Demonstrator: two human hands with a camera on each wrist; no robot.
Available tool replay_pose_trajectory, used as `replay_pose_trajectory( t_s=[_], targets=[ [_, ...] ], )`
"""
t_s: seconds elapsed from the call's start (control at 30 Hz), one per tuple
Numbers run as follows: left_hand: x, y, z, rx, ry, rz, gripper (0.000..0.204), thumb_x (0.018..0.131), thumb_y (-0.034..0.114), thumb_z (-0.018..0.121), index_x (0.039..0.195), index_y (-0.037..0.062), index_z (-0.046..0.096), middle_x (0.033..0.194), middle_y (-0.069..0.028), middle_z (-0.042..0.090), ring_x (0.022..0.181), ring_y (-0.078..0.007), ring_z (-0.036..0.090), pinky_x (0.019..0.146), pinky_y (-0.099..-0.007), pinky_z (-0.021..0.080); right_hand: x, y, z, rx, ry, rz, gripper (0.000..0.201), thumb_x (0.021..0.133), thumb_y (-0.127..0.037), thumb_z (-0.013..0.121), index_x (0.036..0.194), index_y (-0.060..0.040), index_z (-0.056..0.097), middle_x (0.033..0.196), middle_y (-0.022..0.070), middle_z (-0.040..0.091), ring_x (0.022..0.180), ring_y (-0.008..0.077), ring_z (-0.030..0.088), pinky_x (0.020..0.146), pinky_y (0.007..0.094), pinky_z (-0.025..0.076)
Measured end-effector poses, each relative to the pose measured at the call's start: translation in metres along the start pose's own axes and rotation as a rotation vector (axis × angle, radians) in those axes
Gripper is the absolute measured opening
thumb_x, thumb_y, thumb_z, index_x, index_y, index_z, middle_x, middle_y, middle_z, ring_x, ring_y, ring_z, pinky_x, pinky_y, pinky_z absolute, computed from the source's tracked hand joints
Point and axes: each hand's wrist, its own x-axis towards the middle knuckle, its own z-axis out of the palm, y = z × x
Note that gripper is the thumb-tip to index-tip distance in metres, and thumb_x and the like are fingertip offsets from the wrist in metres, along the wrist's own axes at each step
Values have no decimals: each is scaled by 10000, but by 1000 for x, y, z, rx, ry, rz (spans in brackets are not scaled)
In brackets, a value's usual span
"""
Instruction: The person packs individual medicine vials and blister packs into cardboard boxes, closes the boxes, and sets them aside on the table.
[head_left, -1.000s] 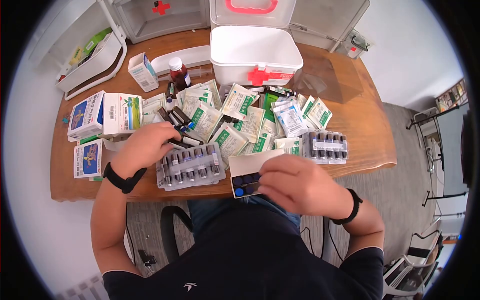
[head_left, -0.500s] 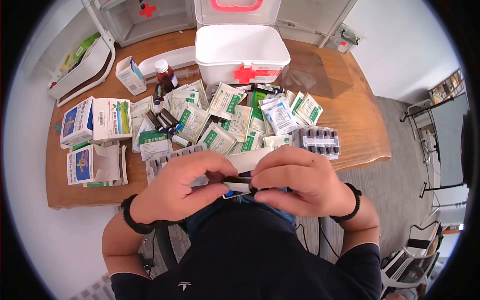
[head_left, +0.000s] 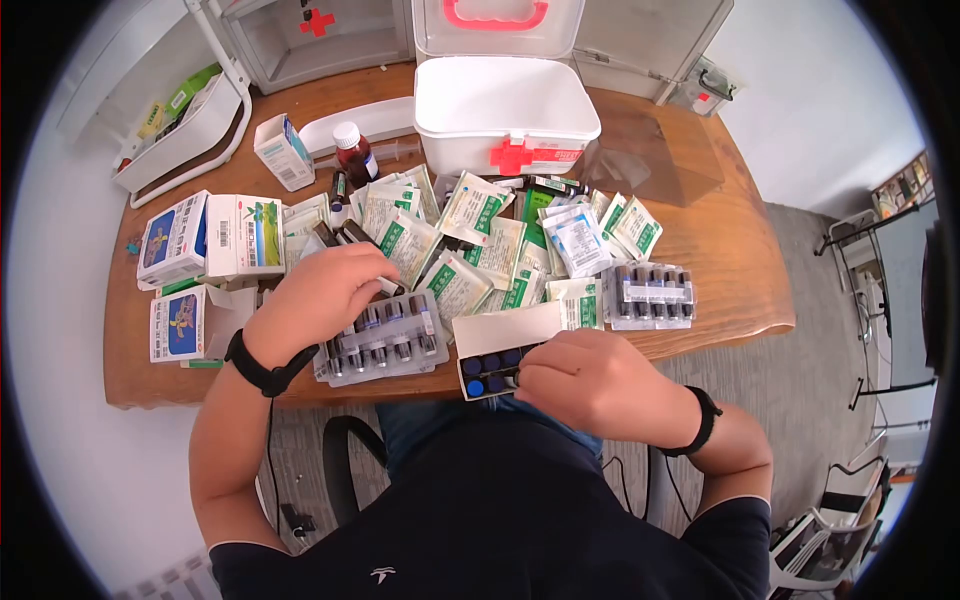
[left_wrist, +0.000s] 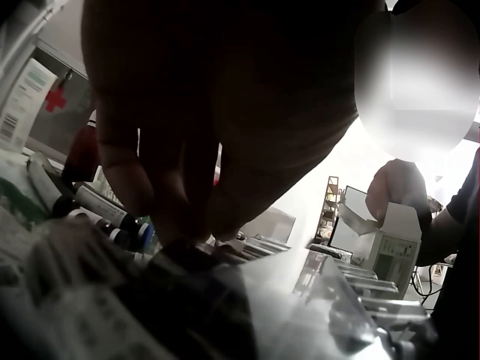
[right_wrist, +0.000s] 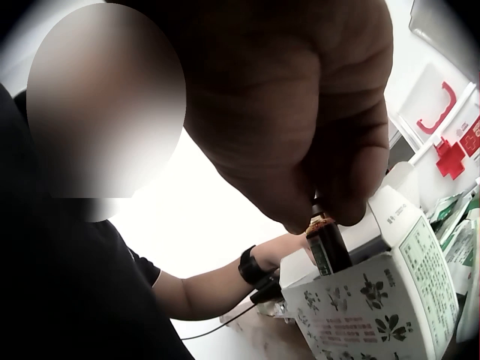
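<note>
My right hand (head_left: 610,385) pinches the top of a small brown glass vial (right_wrist: 328,244) between thumb and fingers. The vial stands upright in the mouth of a white carton (right_wrist: 345,319) with its flap raised. Dark-capped vials (head_left: 490,363), one of them bright blue, fill the carton in the head view. Farther left, my left hand (head_left: 325,295) reaches palm-down over the loose brown vials (left_wrist: 105,206), fingers bent downward. Its fingertips come down at dark items by the clear blister tray (head_left: 390,345) of vials; I cannot tell whether they grip one.
Green-and-white sachets (head_left: 455,285) are heaped mid-table. Behind them stand a white first-aid box (head_left: 450,125), lid up, and a brown bottle (head_left: 355,155). Medicine cartons (head_left: 245,238) stack at left; a second vial tray (head_left: 650,297) lies near the right front edge.
Half a second ago both hands met over the carton around a vial. Since then the left hand has moved back left to the loose vials, while the right has stayed by the carton.
</note>
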Motion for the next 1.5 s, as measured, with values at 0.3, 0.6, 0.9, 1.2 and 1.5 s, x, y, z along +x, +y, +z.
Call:
replay_pose_trajectory(
  t_s=[0.3,0.6,0.9,1.2,1.5],
  targets=[
    [13,-22,3,149,-228,-11,277,769,3,700,1042,49,679,995,-138,670,957,-371,641,823,-439,526,3,0,-21,0,150,114,208,790,-111,788,923,-30,651,975,90,628,842,280,624,745,377,508],
    [16,56,-28,-350,187,-2,241,767,0,727,993,38,652,970,-66,691,707,-138,618,652,-262,500,19,-8,-44,182,354,203,349,796,-71,812,1111,-12,673,1059,133,650,890,319,661,788,388,551],
    [11,86,14,-357,33,258,363,758,157,842,1051,56,654,1136,-120,644,982,-264,652,811,-351,515,9,-13,-48,362,161,299,264,815,-42,787,1044,-30,656,936,108,659,768,282,652,671,374,534],
    [-6,77,31,-158,-78,225,381,724,242,852,1017,78,672,1139,-100,607,1028,-316,595,911,-418,468,-4,1,-24,104,73,125,222,759,-93,783,892,-36,615,845,92,647,744,283,630,674,384,515],
    [-11,49,1,-240,85,106,238,793,138,786,963,31,659,1065,-134,627,976,-328,621,853,-410,502,-9,2,-13,-6,-72,91,198,766,-131,783,871,-36,645,996,57,618,913,269,595,788,390,496]
  ],
)
